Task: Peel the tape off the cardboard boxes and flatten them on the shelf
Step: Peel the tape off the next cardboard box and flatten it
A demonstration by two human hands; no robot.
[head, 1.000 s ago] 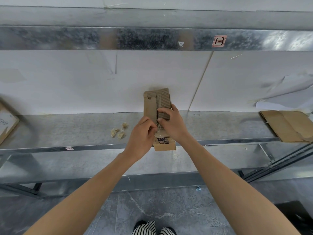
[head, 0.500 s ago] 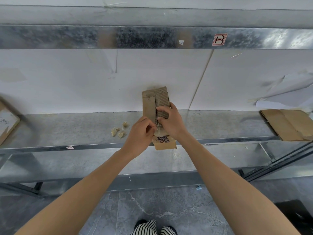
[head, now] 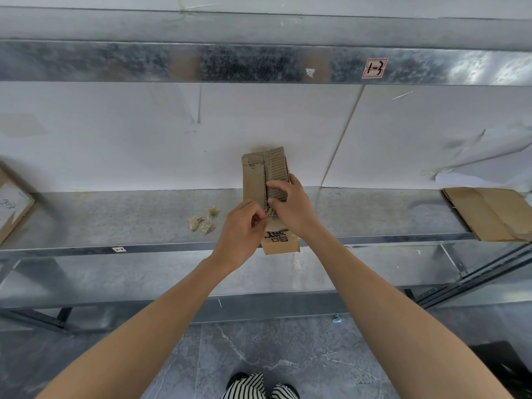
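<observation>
Cardboard box: long axis front-to-back on shelf, near end overhanging. Right hand grips it; left hand pinches its seam.

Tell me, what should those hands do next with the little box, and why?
Probably pull the left hand back toward the body: it seems to pinch a tape strip at the seam while the right hand grips the cardboard box steady.

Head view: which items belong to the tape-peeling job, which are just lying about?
Job: cardboard box in right hand; tape pinched by left hand; flattened cardboard; box at left edge; shelf.
Lying about: tape scraps; torn white paper; red label.
</observation>
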